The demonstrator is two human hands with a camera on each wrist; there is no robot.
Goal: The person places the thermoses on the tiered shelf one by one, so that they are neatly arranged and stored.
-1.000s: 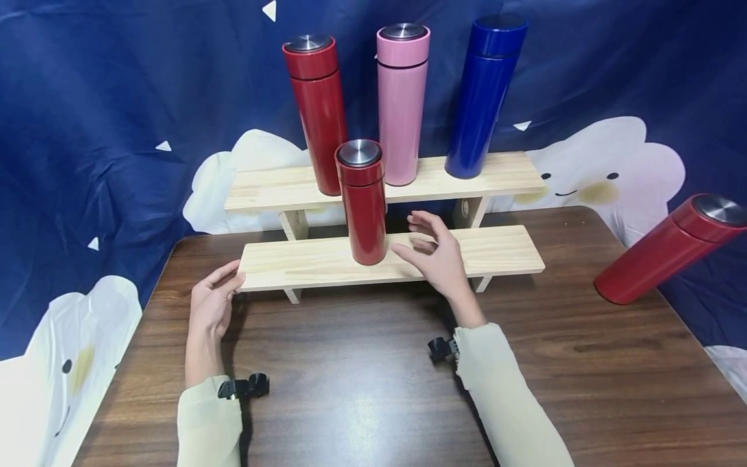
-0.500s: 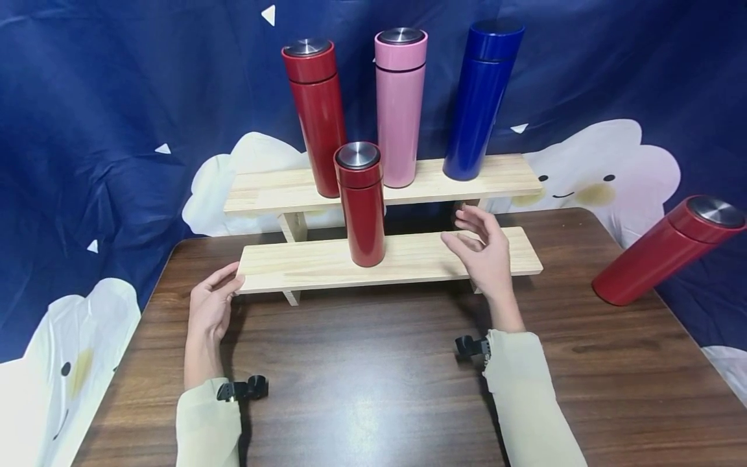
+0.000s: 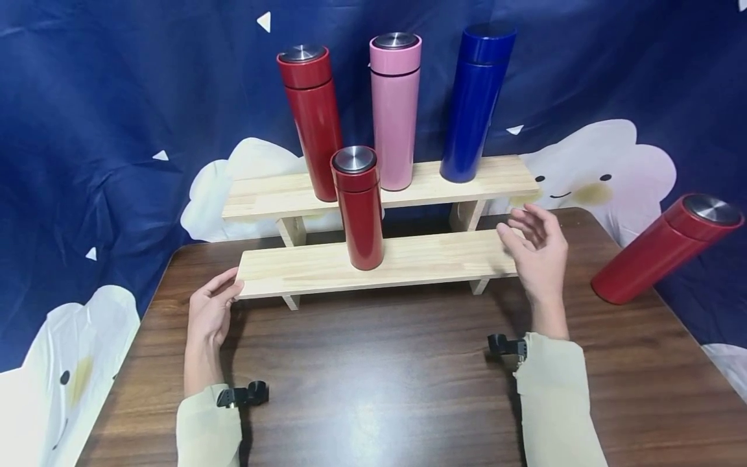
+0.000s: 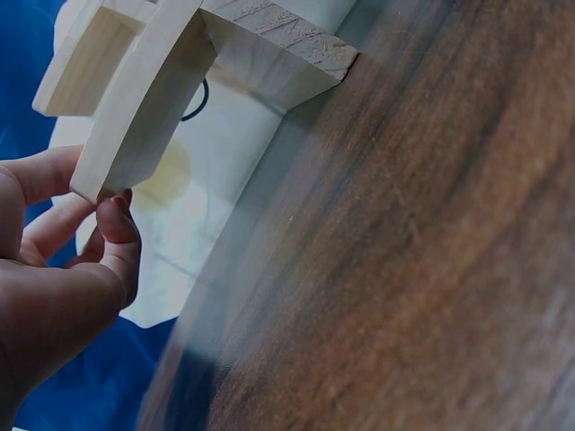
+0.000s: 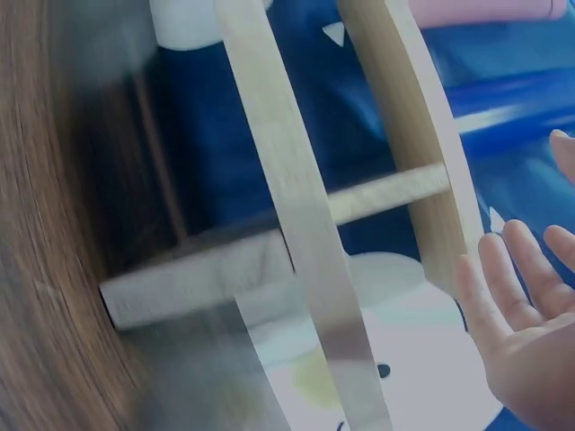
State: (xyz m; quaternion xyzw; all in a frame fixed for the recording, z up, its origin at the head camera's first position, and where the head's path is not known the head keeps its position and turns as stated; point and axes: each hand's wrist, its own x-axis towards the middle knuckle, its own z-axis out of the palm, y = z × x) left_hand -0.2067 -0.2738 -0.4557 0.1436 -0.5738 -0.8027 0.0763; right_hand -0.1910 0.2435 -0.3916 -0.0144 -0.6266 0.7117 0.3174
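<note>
My left hand (image 3: 211,311) pinches the left end of the lower board of a two-tier wooden shelf (image 3: 432,256). The left wrist view shows the thumb and fingers (image 4: 117,242) at the board's corner. At the other end is my right hand (image 3: 541,259), fingers loosely spread, holding nothing and overlapping the board's end in the head view. On the lower board stands a red thermos (image 3: 362,220) with a silver lid top. Behind it, the upper board (image 3: 262,194) carries another red thermos (image 3: 315,130), a pink thermos (image 3: 397,123) and a blue thermos (image 3: 478,110).
A third red thermos (image 3: 659,253) is on the right part of the brown wooden table (image 3: 362,363), slanting rightward in the head view. A blue cloth (image 3: 146,84) with white cloud prints hangs behind the shelf.
My right hand has moved right, from beside the front red thermos to the lower board's right end. The left hand keeps its hold, and the thermoses stay in place.
</note>
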